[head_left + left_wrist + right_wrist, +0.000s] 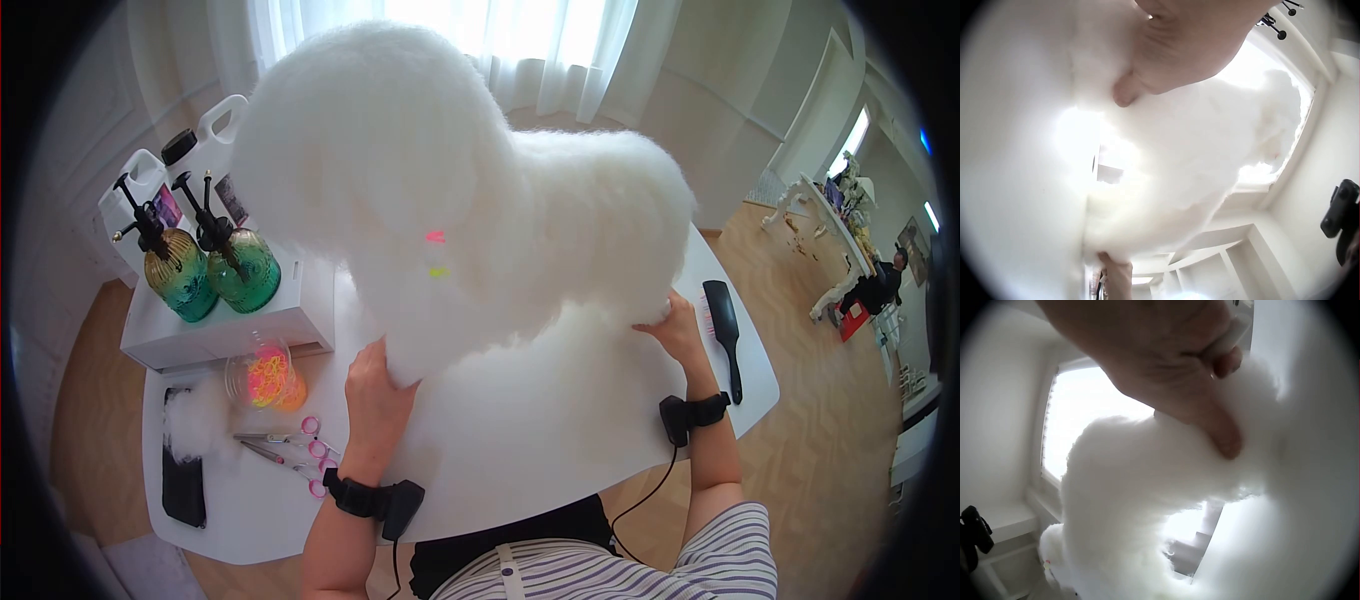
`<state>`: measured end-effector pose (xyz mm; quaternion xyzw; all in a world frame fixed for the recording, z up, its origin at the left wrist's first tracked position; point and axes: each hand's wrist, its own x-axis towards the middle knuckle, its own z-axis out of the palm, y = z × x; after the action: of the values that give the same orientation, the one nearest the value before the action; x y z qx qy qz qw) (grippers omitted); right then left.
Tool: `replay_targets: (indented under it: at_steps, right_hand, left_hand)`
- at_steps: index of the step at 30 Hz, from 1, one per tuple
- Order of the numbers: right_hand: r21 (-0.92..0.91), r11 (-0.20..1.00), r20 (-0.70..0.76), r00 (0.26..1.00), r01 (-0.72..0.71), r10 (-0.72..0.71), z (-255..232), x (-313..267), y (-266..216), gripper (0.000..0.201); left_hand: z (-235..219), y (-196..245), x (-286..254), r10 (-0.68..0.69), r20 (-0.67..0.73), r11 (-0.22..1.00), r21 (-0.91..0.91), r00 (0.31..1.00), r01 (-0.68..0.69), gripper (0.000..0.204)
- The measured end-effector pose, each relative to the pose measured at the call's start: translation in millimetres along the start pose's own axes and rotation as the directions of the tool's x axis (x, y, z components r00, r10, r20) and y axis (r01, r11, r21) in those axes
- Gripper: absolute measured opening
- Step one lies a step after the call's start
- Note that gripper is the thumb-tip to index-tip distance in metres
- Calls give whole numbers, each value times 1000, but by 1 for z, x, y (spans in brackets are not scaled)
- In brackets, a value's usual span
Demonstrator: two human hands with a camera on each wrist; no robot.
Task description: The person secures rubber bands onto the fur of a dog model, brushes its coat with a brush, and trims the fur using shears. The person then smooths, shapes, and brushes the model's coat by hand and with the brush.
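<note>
A fluffy white dog figure (590,200) stands on the white table (500,460), its big round head at the left and its body stretching right. Small pink and yellow ties (436,238) show in its coat. My left hand (378,400) grips a front leg (430,350) low down, near the tabletop; its thumb (1125,91) presses into the fur, the other fingers mostly hidden. At the other end, my right hand (680,330) holds a hind leg (1260,434) low down, thumb on the near side and fingers curled behind.
Left lie pink-handled scissors (290,450), a cup of colourful bands (265,375) and white fluff (195,425) on a black item (183,490). Spray bottles (245,270) and jugs stand on a white riser (235,345). A black brush (722,325) lies right. Another person (880,285) is far off.
</note>
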<state>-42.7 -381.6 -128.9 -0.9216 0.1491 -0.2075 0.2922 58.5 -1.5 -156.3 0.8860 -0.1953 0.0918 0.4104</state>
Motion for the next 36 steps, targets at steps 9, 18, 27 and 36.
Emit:
replay_targets:
  at_steps: [9, 18, 27, 36]
  right_hand:
    - [204, 972, -164, 983, 115, -82, 2, 2, -26, 58]
    - [21, 998, -168, 984, 64, -60, -2, -4, -28, 67]
    - [-209, 932, -151, 951, -297, 269, -27, -33, 40, 63]
    - [-322, 910, -104, 965, -260, 239, -21, -38, 65, 22]
  left_hand:
    - [7, 6, -2, 204, -163, 975, -51, 965, -215, 59]
    - [6, 1, 0, 164, -175, 980, -82, 971, -181, 60]
    - [7, 5, -3, 141, -179, 980, -111, 974, -163, 54]
    - [5, 12, -1, 12, -159, 987, -158, 987, -37, 47]
